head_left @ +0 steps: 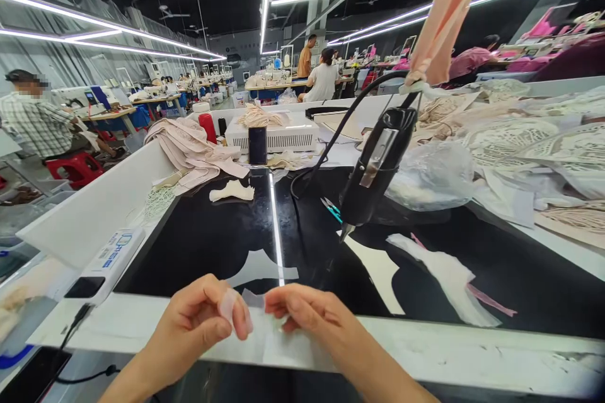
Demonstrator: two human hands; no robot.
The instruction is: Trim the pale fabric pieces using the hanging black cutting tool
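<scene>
While your right hand [309, 312] holds thin translucent film [254, 298] over the white desk [425, 343] front edge, your left hand [201, 312] grip is unclear.

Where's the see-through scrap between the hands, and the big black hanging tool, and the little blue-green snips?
See-through scrap [254, 299]: head view, on its upper part.
Black tool [379, 158]: head view, on its silver plate.
Snips [334, 210]: head view, on the handles.

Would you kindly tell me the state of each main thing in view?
Left hand: fingers curled
Right hand: fingers bent
Film: translucent, at the fingertips
Tool: hanging, tip down
Pink strip: knotted above the tool
Snips: lying flat, open or shut unclear
Bag: crumpled
Fabric stack: loosely piled
Lights: lit
</scene>
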